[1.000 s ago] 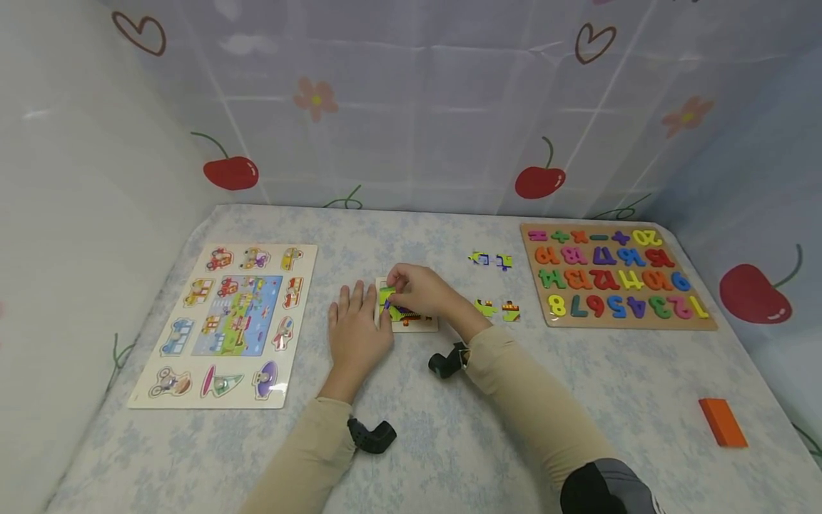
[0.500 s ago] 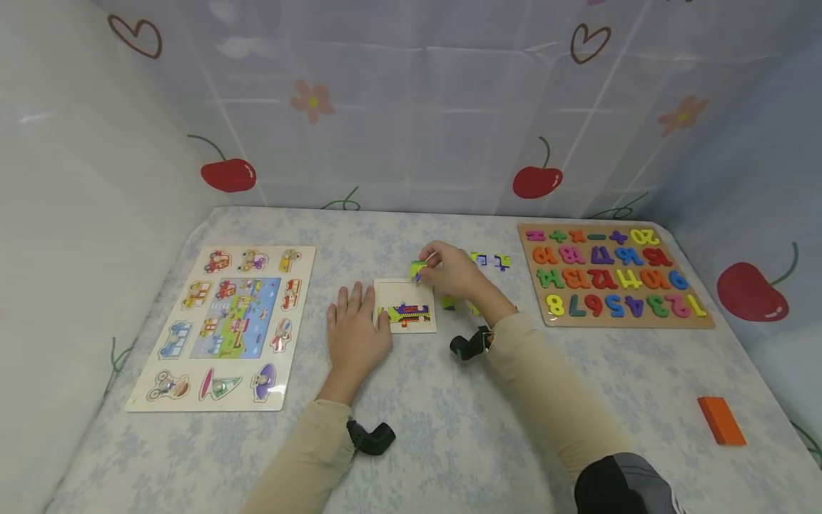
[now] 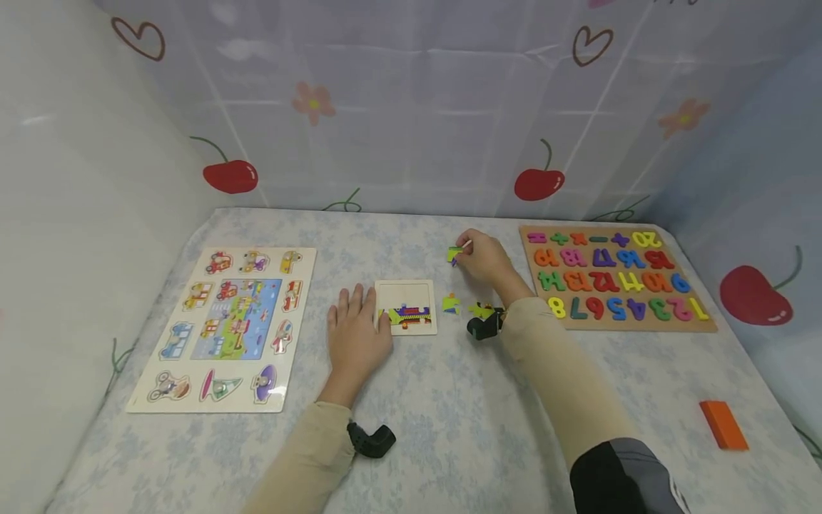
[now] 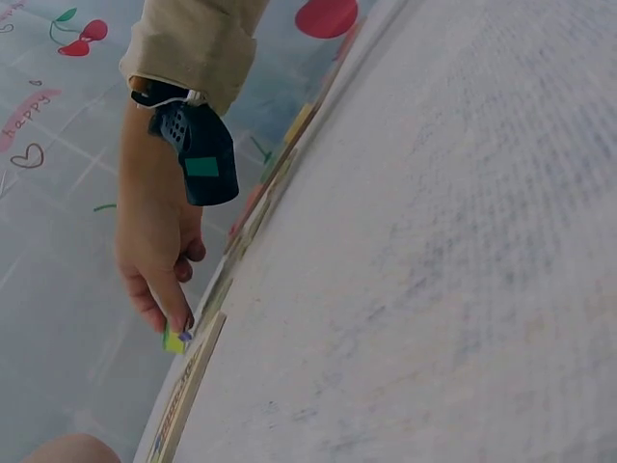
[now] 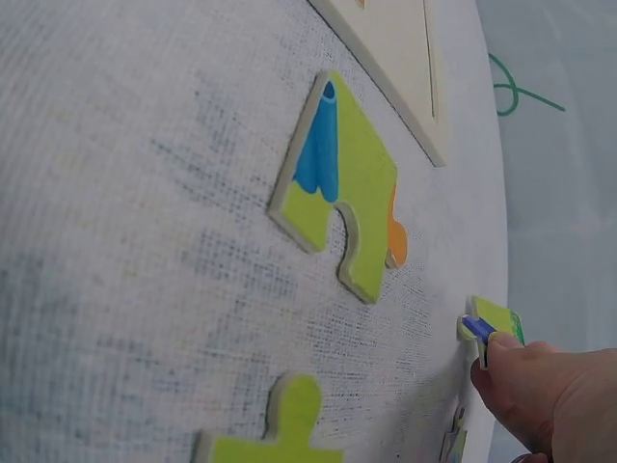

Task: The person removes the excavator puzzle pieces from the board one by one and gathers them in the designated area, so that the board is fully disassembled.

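Note:
My left hand (image 3: 359, 335) lies flat with straight fingers, its thumb at the left edge of a small cream puzzle tray (image 3: 404, 291). Joined jigsaw pieces (image 3: 412, 315) with a colourful vehicle picture fill the tray's lower part. Above and right of the tray, my right hand (image 3: 486, 260) pinches a green jigsaw piece (image 3: 453, 255) by its edge; the right wrist view shows purple on that piece (image 5: 494, 313) too. A loose green piece (image 3: 451, 305) with blue and orange parts lies right of the tray. Beside it is another green piece (image 3: 480, 310), partly hidden by the wrist camera.
At the left lies a large picture puzzle board (image 3: 298, 285) with vehicles and toys. A wooden number board (image 3: 632, 329) sits at the right, near my right forearm. An orange block (image 3: 723, 425) rests farther right. A patterned curtain (image 3: 417, 128) hangs behind the table.
My right hand has lifted the green piece out of the tray and carried it up and to the right. The tray's upper part is now bare. My left hand stays put.

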The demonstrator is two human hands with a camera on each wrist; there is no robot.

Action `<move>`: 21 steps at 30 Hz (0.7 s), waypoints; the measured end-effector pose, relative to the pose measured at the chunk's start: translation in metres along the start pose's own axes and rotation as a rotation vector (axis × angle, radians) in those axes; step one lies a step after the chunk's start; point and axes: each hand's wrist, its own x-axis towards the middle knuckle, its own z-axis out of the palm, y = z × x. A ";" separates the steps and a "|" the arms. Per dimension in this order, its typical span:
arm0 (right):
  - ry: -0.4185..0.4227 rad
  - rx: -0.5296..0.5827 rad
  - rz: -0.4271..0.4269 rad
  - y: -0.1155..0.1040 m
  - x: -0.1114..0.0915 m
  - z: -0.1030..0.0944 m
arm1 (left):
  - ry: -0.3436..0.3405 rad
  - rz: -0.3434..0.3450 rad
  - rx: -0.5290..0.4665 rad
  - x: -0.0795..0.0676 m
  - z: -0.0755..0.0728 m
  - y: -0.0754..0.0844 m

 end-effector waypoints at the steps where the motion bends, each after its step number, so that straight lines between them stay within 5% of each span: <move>1: 0.007 -0.014 0.000 0.000 0.000 0.000 | -0.001 0.001 0.000 0.000 0.000 0.000; 15: 0.133 -0.298 -0.080 -0.005 -0.002 0.002 | 0.015 0.005 -0.008 0.000 0.001 0.001; 21: 0.129 -0.282 -0.092 -0.010 -0.006 -0.001 | 0.013 0.005 -0.014 0.001 0.001 0.000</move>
